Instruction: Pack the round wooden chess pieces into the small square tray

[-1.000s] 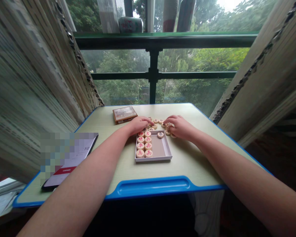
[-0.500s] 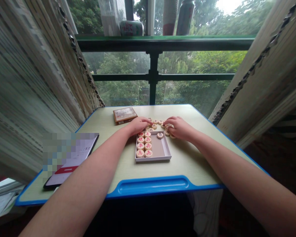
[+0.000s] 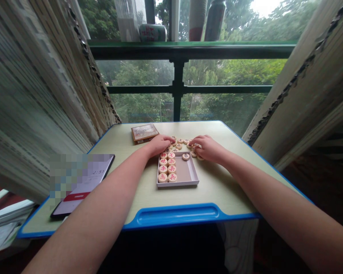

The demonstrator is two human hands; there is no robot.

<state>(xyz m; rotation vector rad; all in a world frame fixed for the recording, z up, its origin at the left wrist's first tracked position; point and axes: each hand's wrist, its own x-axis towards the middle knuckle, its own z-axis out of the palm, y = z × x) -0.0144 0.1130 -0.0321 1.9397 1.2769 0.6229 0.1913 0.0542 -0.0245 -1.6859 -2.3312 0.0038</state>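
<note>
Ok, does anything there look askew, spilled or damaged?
Yes: by the window, one can lies on its side, while another can farther right stands upright. No spill shows. In the tray, one dark-lettered piece sits apart from the neat red-lettered ones.

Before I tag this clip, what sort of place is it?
Probably a window nook or enclosed balcony in a home: a small blue-edged table stands between curtains, facing a green railing with trees beyond.

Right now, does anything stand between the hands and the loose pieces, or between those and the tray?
Nothing visible separates the left hand or right hand from the loose pieces; toward the tray, only its own wall intervenes.
</note>
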